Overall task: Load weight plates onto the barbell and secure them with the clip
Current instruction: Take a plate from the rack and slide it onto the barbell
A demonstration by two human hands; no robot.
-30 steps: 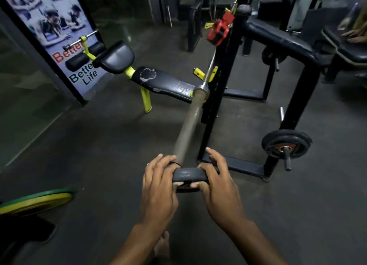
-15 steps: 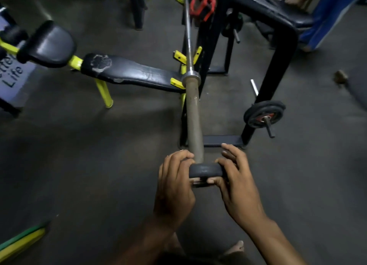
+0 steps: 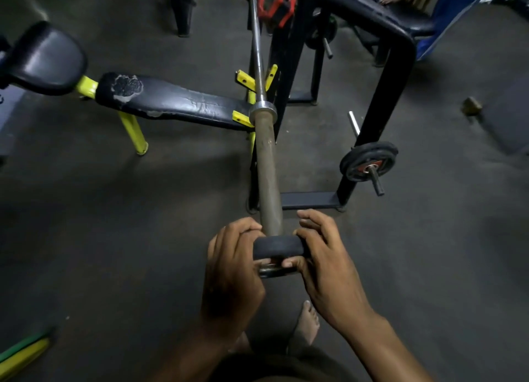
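Two hands on one small plate, that's where this is at. The left hand [image 3: 232,270] and right hand [image 3: 323,264] each curl around opposite edges of a small black weight plate [image 3: 278,246], which sits at the very near end of the barbell [image 3: 267,178] sleeve, hole already over the tip as far as I can tell. Fingers wrap the far face, thumbs on the near side.

Progress-wise I'd call it early. That long brown sleeve between the plate and the shiny collar [image 3: 262,113] is bare, so the plate has the whole sleeve to slide up before it seats. No other plates are on this end.

The red clip [image 3: 276,2] is up at the top of the view, by the black rack [image 3: 380,101], nowhere near the hands, so securing hasn't started. Another small plate [image 3: 367,161] hangs on a rack peg off to the right, and a green-yellow plate [image 3: 23,353] peeks in bottom left, maybe more to load. The bar's far end is out of sight.
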